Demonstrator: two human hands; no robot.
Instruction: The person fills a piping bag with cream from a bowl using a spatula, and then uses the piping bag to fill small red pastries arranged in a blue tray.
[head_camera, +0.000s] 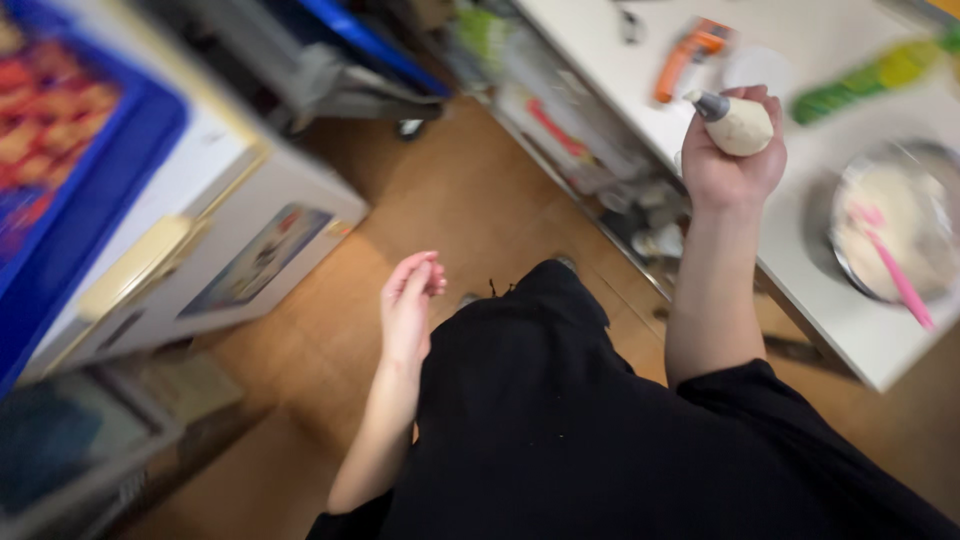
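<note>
My right hand (730, 165) is raised over the edge of the white counter (860, 340) and grips a cream-filled piping bag (742, 126) with a metal nozzle pointing left. My left hand (408, 305) hangs free above the wooden floor, fingers loosely apart, holding nothing. To the right on the counter stands a metal bowl (850, 180) of pale cream with a pink spatula (900, 280) lying in it. The picture is motion-blurred.
An orange-handled tool (685, 55) and a green-yellow object (870, 75) lie on the counter. Shelves of items (590, 150) run under it. At left stands a white cabinet (230, 240) topped by a blue tray (90, 170) of reddish pieces.
</note>
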